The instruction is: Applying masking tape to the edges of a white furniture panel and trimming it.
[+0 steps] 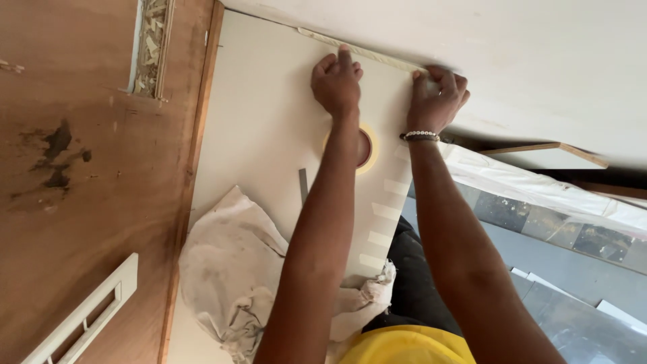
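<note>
- Both hands sit at the top middle of the frame, on a strip of tape [364, 52] that runs along the far edge of a white panel [269, 121].
- Left hand [336, 82]: fingers curled, the forefinger stretched out and pressing its tip down on the tape.
- Right hand [437, 96]: just right of the left, fingers bent over the panel's upper right corner, closed on the end of the tape there. A beaded bracelet [420, 135] circles that wrist.
- Tape: pale cream, narrow, slanting from upper left down to the right, flat against the panel between and beside the two hands.
- Tape roll [367, 148]: cream ring with a reddish core, lying on the panel below the hands, partly hidden by the left forearm.
- Short tape pieces [384, 211]: several stuck in a row down the panel's right edge, in the middle of the frame.
- Grey flat blade [303, 185]: lies on the panel, just left of the left forearm.
- Cloth [229, 276]: crumpled, off-white, lower middle, lying on the panel's near end.
- Brown board [81, 168]: fills the left side, stained dark in spots, touching the panel's left edge.
- White slotted frame [87, 313]: lower left, on the brown board.
- Yellow garment [404, 345]: bottom middle, between the forearms.
</note>
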